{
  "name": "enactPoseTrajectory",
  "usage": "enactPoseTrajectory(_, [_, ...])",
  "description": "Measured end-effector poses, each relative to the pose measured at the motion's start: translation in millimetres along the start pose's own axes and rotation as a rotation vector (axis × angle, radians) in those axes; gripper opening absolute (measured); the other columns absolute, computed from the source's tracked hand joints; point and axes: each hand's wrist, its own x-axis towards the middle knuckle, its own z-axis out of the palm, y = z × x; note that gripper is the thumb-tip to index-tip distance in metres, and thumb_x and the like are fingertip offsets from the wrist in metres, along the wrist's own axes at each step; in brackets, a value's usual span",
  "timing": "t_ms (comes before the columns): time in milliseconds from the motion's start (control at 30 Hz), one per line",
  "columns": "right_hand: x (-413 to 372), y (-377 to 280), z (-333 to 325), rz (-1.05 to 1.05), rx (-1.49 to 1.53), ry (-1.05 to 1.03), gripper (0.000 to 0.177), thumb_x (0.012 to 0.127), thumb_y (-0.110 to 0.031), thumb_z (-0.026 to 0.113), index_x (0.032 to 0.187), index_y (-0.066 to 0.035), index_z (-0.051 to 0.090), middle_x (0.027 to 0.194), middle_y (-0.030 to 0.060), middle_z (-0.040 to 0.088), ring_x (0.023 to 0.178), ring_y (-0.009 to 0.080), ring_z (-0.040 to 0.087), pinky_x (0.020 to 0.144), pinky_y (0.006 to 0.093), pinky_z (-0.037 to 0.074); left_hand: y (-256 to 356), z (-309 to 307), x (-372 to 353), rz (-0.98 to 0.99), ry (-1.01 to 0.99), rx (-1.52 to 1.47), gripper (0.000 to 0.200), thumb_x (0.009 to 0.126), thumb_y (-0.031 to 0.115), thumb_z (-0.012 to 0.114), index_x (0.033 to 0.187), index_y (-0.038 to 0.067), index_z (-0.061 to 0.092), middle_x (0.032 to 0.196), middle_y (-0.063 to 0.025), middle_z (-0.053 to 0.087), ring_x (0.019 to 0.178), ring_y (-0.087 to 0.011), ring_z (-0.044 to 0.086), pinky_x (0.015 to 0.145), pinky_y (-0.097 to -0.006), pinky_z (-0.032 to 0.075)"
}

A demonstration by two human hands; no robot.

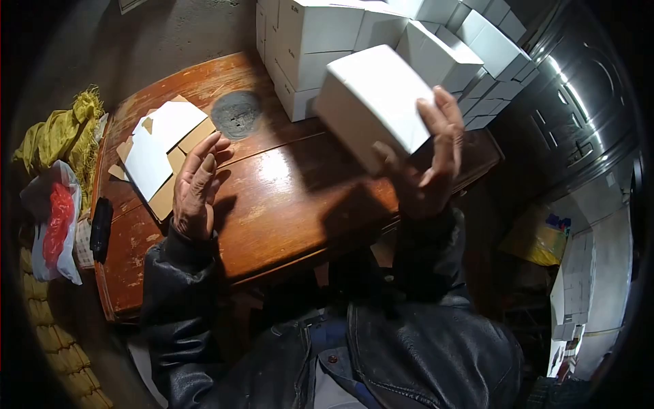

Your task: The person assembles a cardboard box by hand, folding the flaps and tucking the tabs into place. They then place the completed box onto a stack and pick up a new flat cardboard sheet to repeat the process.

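Observation:
A closed white cardboard box (pixel 371 102) is tilted in the air above the right side of the wooden table (pixel 272 218). My right hand (pixel 436 146) grips its near right end, thumb on the side and fingers at the top edge. My left hand (pixel 195 187) is raised over the table's left part with nothing in it, fingers extended. Close beside that hand lies a pile of flat cardboard pieces (pixel 150 161), white on one face and brown on the other.
White boxes (pixel 330 37) are stacked high along the table's back right. A round dark patch (pixel 236 114) marks the tabletop. Yellow cloth (pixel 65 129), a bag with red plastic (pixel 59 221) and a black object (pixel 101 230) sit at the left edge. A metal door (pixel 579 102) stands right.

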Motion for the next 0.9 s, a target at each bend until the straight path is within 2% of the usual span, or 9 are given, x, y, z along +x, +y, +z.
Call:
enactPoseTrajectory(33, [-2.1, 8.6, 3.7, 0.203, 0.081, 0.047, 0.068, 0.074, -0.028, 0.085, 0.128, -0.001, 0.055, 0.141, 0.0299, 0.043, 0.129, 0.0429, 0.047, 0.105, 0.0489, 0.043, 0.9, 0.2, -0.1, -0.008, -0.004, 0.01, 0.058, 0.097, 0.043, 0.06, 0.142, 0.009, 0.048, 0.134, -0.0055, 0.056, 0.121, -0.0168, 0.051, 0.101, -0.0326, 0.039])
enactPoseTrajectory(100, [3.0, 25.7, 11.8, 0.112, -0.024, 0.077, 0.064, 0.078, -0.037, 0.082, 0.125, 0.0, 0.057, 0.135, 0.0316, 0.044, 0.125, 0.0475, 0.048, 0.092, 0.0536, 0.053, 3.2, 1.1, -1.6, -0.028, -0.013, 0.032, 0.057, 0.097, 0.043, 0.06, 0.142, 0.009, 0.049, 0.133, -0.0053, 0.057, 0.121, -0.0165, 0.051, 0.102, -0.0326, 0.039])
enactPoseTrajectory(300, [-18.7, 42.4, 34.7, 0.229, -0.159, 0.088, 0.062, 0.073, -0.032, 0.086, 0.123, -0.003, 0.062, 0.14, 0.024, 0.046, 0.129, 0.0402, 0.048, 0.102, 0.0485, 0.048, 4.3, 3.3, -3.2, -0.033, -0.014, 0.132, 0.057, 0.096, 0.044, 0.061, 0.139, 0.008, 0.051, 0.128, -0.0056, 0.058, 0.119, -0.016, 0.052, 0.101, -0.0331, 0.041])
enactPoseTrajectory(433, [-27.2, 40.7, 38.4, 0.276, -0.046, 0.14, 0.055, 0.072, -0.022, 0.088, 0.119, -0.006, 0.064, 0.138, 0.021, 0.048, 0.128, 0.0372, 0.049, 0.101, 0.0466, 0.049, 4.8, 4.0, -3.5, -0.033, -0.054, 0.159, 0.055, 0.097, 0.043, 0.061, 0.137, 0.006, 0.053, 0.125, -0.0058, 0.06, 0.115, -0.016, 0.055, 0.098, -0.0316, 0.043])
enactPoseTrajectory(567, [-28.0, 38.9, 43.3, 0.234, -0.02, 0.207, 0.053, 0.069, -0.011, 0.088, 0.117, -0.007, 0.065, 0.136, 0.0186, 0.055, 0.125, 0.0348, 0.054, 0.102, 0.0434, 0.047, 0.8, -2.1, -2.2, -0.038, -0.112, 0.213, 0.055, 0.098, 0.044, 0.057, 0.14, 0.009, 0.049, 0.13, -0.0079, 0.059, 0.121, -0.0189, 0.053, 0.101, -0.0372, 0.041])
enactPoseTrajectory(633, [-29.5, 50.4, 50.6, 0.227, -0.061, 0.165, 0.053, 0.068, -0.012, 0.089, 0.114, -0.007, 0.064, 0.135, 0.0188, 0.052, 0.122, 0.0354, 0.056, 0.093, 0.0412, 0.056, 3.5, 3.8, -1.4, -0.056, -0.075, 0.221, 0.052, 0.099, 0.039, 0.057, 0.137, 0.004, 0.051, 0.125, -0.0113, 0.06, 0.115, -0.0202, 0.057, 0.098, -0.0344, 0.044])
enactPoseTrajectory(700, [-28.5, 55.1, 57.6, 0.189, -0.103, 0.145, 0.052, 0.067, -0.011, 0.09, 0.112, -0.007, 0.065, 0.135, 0.0199, 0.053, 0.121, 0.0359, 0.056, 0.091, 0.0394, 0.057, 4.3, 6.1, -1.1, -0.031, -0.094, 0.322, 0.05, 0.098, 0.035, 0.057, 0.135, 0.001, 0.052, 0.121, -0.0129, 0.061, 0.111, -0.0209, 0.06, 0.095, -0.0323, 0.048])
enactPoseTrajectory(767, [-27.1, 55.9, 61.7, 0.185, -0.047, 0.142, 0.049, 0.069, -0.012, 0.089, 0.111, -0.006, 0.066, 0.133, 0.0211, 0.056, 0.121, 0.0359, 0.057, 0.093, 0.0405, 0.055, 3.8, 10.3, -2.1, 0.017, -0.109, 0.307, 0.047, 0.097, 0.031, 0.061, 0.127, -0.005, 0.057, 0.113, -0.0129, 0.066, 0.103, -0.0193, 0.062, 0.091, -0.0327, 0.05])
enactPoseTrajectory(900, [-18.8, 47.6, 51.7, 0.065, -0.142, 0.135, 0.043, 0.077, -0.019, 0.085, 0.112, -0.002, 0.065, 0.129, 0.0232, 0.058, 0.12, 0.0365, 0.058, 0.098, 0.0446, 0.051, 9.9, 9.0, -3.2, 0.035, -0.14, 0.453, 0.05, 0.095, 0.033, 0.062, 0.129, -0.003, 0.057, 0.118, -0.0155, 0.061, 0.109, -0.0233, 0.061, 0.095, -0.0349, 0.051])
